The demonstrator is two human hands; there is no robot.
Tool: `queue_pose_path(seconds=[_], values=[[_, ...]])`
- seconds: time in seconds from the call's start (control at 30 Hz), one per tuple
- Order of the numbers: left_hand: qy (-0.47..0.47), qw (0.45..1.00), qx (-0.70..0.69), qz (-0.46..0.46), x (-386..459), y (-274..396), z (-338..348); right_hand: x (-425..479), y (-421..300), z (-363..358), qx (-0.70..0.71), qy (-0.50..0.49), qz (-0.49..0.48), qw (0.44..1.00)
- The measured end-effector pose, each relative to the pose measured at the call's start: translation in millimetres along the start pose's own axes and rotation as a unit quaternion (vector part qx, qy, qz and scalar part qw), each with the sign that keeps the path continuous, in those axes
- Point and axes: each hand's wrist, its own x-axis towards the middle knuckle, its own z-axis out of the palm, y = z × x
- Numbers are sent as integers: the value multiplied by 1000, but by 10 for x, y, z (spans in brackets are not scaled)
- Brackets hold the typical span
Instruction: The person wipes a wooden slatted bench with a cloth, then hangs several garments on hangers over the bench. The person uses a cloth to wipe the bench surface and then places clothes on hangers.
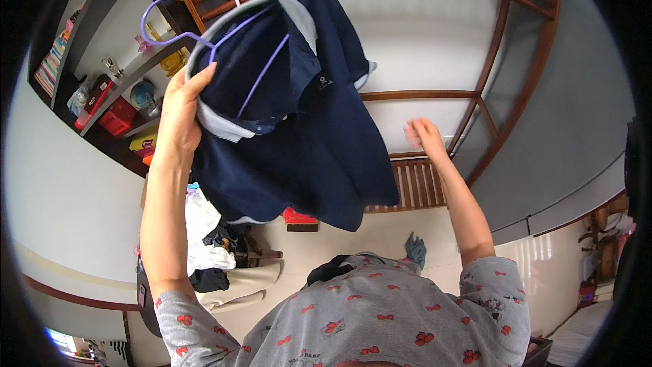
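A navy polo shirt (336, 132) with a pale grey collar hangs in front of me on a purple hanger (178, 38). The hanger's hook and neck stick out of the collar opening, and its arms run inside the shirt. My left hand (186, 104) grips the collar's edge close to the hanger's neck; its fingertips are partly hidden behind. My right hand (425, 135) is raised to the right of the shirt, touching nothing, its fingers blurred and partly curled. The shirt's lower edge hangs loose.
Behind the shirt stands a wooden frame with rails (423, 95) and a slatted part (420, 183). Shelves with books (53, 63) and boxes (118, 116) are at the left. White and dark clothes (204, 219) are piled lower left. A red box (300, 216) is on the floor.
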Motion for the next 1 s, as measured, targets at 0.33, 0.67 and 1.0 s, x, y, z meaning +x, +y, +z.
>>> queue_pose_path(seconds=[0.33, 0.67, 1.0], values=[[-135, 987, -33, -78, -178, -30, 546, 1324, -328, 961, 181, 64, -112, 975], [-114, 971, -104, -184, -562, -259, 293, 492, -616, 1581, 243, -128, 174, 946], [-32, 970, -119, -208, -239, -444, 277, 382, 613, 544, 510, 33, 331, 794]])
